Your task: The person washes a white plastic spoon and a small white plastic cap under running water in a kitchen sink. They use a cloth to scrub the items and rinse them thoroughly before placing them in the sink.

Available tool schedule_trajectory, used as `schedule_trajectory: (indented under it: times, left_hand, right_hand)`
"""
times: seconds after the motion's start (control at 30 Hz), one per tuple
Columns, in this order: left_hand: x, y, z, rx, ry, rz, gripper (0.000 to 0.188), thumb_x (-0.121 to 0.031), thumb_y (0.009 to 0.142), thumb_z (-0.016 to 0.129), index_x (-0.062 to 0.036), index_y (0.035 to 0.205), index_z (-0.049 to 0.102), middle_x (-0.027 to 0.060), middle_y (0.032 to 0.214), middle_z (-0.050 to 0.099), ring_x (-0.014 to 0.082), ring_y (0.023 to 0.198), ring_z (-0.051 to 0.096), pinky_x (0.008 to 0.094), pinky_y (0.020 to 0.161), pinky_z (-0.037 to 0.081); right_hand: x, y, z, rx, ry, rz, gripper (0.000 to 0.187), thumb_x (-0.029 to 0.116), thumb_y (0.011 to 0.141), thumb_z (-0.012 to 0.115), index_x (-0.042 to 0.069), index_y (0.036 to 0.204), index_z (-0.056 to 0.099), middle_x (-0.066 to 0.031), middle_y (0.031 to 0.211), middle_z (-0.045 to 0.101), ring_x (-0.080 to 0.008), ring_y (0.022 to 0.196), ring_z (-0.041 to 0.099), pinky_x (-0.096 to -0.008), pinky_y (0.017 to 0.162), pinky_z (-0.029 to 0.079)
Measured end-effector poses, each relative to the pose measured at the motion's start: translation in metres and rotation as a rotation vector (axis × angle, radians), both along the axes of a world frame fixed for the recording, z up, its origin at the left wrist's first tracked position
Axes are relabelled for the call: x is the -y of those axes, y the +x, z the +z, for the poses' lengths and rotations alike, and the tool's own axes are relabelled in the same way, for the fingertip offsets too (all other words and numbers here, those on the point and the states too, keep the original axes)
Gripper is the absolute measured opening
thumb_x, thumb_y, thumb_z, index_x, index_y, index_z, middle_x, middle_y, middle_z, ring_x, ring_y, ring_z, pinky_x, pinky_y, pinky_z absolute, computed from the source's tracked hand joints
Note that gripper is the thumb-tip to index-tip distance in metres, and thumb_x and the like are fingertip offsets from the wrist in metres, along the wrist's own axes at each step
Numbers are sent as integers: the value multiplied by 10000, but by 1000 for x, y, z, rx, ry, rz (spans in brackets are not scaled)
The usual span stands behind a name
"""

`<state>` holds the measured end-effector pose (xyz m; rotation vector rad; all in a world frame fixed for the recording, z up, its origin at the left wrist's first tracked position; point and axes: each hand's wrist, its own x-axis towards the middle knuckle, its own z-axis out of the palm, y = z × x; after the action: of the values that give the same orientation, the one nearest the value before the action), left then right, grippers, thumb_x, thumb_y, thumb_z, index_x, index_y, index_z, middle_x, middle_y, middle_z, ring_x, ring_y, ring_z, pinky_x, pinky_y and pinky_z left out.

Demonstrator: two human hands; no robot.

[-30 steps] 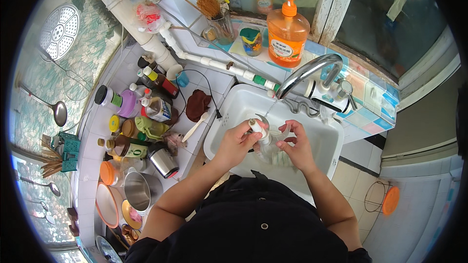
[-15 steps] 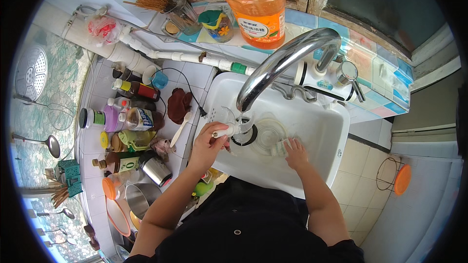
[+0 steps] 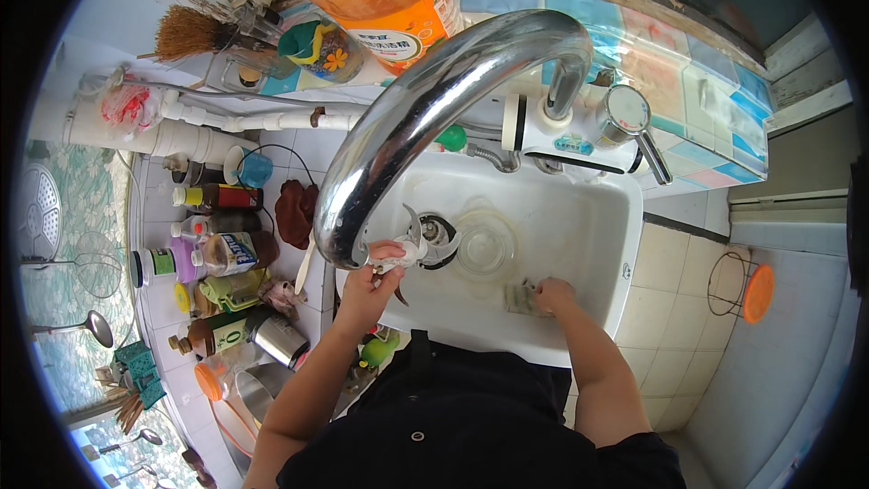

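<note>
In my left hand (image 3: 373,281) is a white chopper blade (image 3: 412,252) with curved metal blades, pinched by its shaft under the faucet (image 3: 434,118) spout. It hangs over the dark drain (image 3: 439,234) of the white sink (image 3: 597,217). My right hand (image 3: 553,295) is closed on the edge of a pale greenish cloth (image 3: 520,297) lying against the sink's near right floor. A round clear glass bowl (image 3: 486,252) stands in the sink between the two hands. The faucet spout partly covers the area by my left fingers.
On the ledge behind stand an orange detergent bottle (image 3: 380,4), a patterned cup (image 3: 330,59) and a straw brush (image 3: 186,33). Bottles and jars (image 3: 231,254) crowd the left counter, beside a steel pot (image 3: 262,389). The faucet handle (image 3: 654,158) sticks out at the right.
The view has shifted closer to the faucet. My left hand has turned the chopper blade so its blades show. My right hand has gone from fingers spread on the cloth to closed, farther right and nearer me.
</note>
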<state>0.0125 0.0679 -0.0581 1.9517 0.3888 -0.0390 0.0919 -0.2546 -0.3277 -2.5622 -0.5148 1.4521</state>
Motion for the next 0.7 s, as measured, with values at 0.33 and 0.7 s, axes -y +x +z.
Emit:
schedule_trajectory:
  times: [0.33, 0.7]
  left_hand:
    - [14, 6, 33, 15, 220, -90, 177, -11, 790, 606, -33, 965, 609, 121, 1107, 546, 259, 1071, 511, 337, 907, 403]
    - [11, -13, 52, -44, 383, 27, 218, -35, 819, 598, -52, 1020, 516, 103, 1052, 597, 282, 820, 588, 328, 678, 476]
  right_hand:
    - [-17, 61, -18, 478, -35, -432, 510, 144, 741, 681, 24, 1148, 398, -166, 1163, 479, -339, 1087, 481, -399, 822, 476]
    - [-60, 34, 90, -158, 688, -833, 162, 140, 893, 512, -13, 937, 476, -132, 785, 640, -174, 657, 617, -299, 611, 505]
